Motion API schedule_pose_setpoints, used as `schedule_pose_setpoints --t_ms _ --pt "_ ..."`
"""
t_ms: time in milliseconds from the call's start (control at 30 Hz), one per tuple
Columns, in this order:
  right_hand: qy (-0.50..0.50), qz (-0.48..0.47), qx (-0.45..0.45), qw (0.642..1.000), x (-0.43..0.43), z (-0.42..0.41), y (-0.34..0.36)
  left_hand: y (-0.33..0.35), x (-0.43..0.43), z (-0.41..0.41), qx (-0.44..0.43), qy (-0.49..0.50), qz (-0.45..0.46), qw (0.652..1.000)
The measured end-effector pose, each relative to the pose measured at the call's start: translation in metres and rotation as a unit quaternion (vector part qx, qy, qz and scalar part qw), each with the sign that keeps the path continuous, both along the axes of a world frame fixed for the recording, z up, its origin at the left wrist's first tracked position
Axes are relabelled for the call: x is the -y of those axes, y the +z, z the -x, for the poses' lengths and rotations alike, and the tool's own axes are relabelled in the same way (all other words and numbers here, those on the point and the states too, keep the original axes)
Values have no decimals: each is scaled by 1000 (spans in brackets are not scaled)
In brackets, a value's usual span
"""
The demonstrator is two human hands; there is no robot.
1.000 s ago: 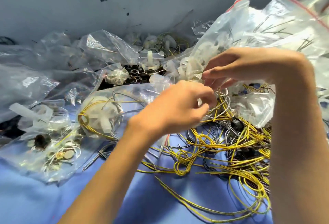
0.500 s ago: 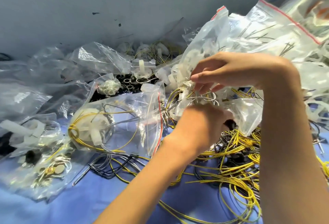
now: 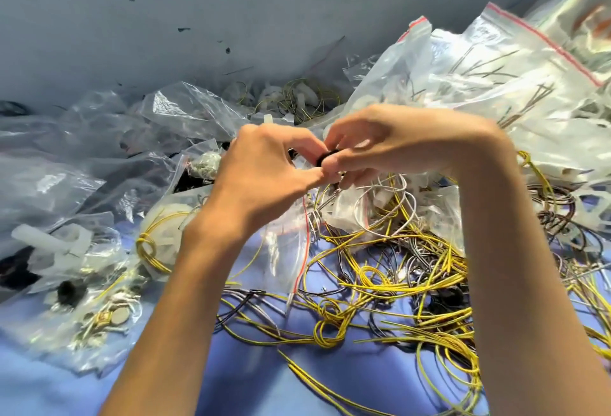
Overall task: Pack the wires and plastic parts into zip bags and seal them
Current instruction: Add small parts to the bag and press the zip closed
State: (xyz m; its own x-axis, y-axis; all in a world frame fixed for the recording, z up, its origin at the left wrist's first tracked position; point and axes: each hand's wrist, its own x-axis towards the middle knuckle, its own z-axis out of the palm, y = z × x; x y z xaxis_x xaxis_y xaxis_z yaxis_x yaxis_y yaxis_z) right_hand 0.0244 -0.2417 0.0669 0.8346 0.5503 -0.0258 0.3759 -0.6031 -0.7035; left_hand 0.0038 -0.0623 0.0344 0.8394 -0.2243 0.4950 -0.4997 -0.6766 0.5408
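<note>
My left hand [image 3: 264,171] and my right hand [image 3: 386,144] meet at the middle of the view, fingertips pinched together on a small black round part [image 3: 327,156]. White and grey thin wires [image 3: 383,207] hang below my right fingers. Under my left forearm lies a clear zip bag [image 3: 287,250] with a red seal strip, holding a white plastic part and a coil of yellow wire [image 3: 148,250]. A tangle of loose yellow and dark wires [image 3: 396,286] covers the blue cloth [image 3: 165,382] below my hands.
Large filled zip bags [image 3: 496,78] pile up at the right. More clear bags [image 3: 66,167] with white plastic parts [image 3: 49,240] and small metal discs [image 3: 112,316] lie at the left. A grey wall [image 3: 231,2] rises behind.
My left hand rose from the wire pile up to my right hand, bringing a black part. Both hands now pinch it together. The view shifted slightly.
</note>
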Motion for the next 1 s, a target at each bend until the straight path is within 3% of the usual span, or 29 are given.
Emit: schedule_pose_setpoints --t_ms 133,267,367,500,667,767,867,1000 --pt "-10 62 40 997 -14 -6 -8 -4 -3 -4 -37 76 -79 993" --pt "-16 122 -10 992 -14 -8 -15 -12 -14 -7 -144 170 -285 932" --pt "-5 154 -1 988 -19 -10 -17 -12 -24 -8 -145 191 -258 936" --pt "49 205 81 974 -49 -12 -27 -3 -29 -7 -141 180 -205 952" --pt "100 71 18 992 -58 -15 -34 6 -36 -4 -110 205 -168 958" --pt "16 63 94 993 -38 -24 -32 9 -44 -3 -109 216 -152 958" --pt "-45 111 132 984 -23 -34 -38 10 -49 -3 -113 217 -142 959" --pt "-26 280 6 960 -14 -43 -56 10 -51 -3 -117 215 -143 959"
